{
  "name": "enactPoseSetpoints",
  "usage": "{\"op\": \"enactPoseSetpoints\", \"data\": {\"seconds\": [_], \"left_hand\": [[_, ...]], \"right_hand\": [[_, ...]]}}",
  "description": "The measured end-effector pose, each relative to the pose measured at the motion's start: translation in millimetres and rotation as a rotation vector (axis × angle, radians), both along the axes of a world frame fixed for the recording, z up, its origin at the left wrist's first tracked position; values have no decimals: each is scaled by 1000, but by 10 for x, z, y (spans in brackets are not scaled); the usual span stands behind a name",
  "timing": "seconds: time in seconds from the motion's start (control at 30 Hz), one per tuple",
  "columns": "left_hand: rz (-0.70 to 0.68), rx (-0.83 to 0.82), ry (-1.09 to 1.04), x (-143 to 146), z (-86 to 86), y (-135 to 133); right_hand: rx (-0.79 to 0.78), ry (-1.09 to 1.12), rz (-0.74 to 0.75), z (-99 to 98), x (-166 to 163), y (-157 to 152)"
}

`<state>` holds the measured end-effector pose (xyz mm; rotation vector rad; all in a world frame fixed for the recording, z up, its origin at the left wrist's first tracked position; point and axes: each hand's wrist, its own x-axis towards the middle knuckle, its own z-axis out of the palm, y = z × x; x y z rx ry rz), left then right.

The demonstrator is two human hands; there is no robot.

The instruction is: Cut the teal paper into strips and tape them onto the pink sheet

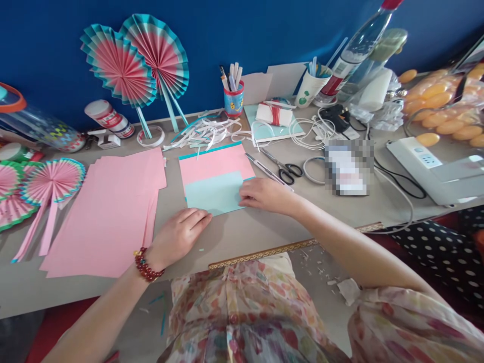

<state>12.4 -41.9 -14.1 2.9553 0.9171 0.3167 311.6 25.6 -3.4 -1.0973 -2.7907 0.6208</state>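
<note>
Head view: at the centre of the frame, the fingers of the right hand curl inward at the right edge of a pale blue paper, which lies over a pink sheet; the fingers of the left hand rest close together by its lower left corner. Whether either pinches the paper, I cannot tell. Left of centre, a pink stack spreads across the tabletop. At upper centre, a blue cup with a red rim holds pens upright; to its right, a tilted white paper cup holds pale blue sticks. At upper right, clear plastic bags contain orange ovals.
</note>
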Motion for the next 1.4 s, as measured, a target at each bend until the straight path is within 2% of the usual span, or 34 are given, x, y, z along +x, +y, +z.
{"op": "enactPoseSetpoints", "data": {"seconds": [0.37, 0.83, 1.0, 1.17, 1.3, 1.4], "left_hand": [[21, 5, 11, -4, -13, 2], [15, -36, -9, -13, -7, 12], [15, 10, 31, 27, -10, 12], [-10, 45, 178, 117, 17, 26], [3, 46, 212, 145, 26, 34], [5, 39, 211, 144, 24, 38]], "right_hand": [[87, 46, 49, -127, 23, -28], [139, 42, 74, -190, 44, -42], [156, 18, 69, -190, 44, -56], [182, -3, 2, -160, 15, -109], [107, 53, -87, -72, 45, -162], [50, 154, -81, -17, 156, -199]]}}
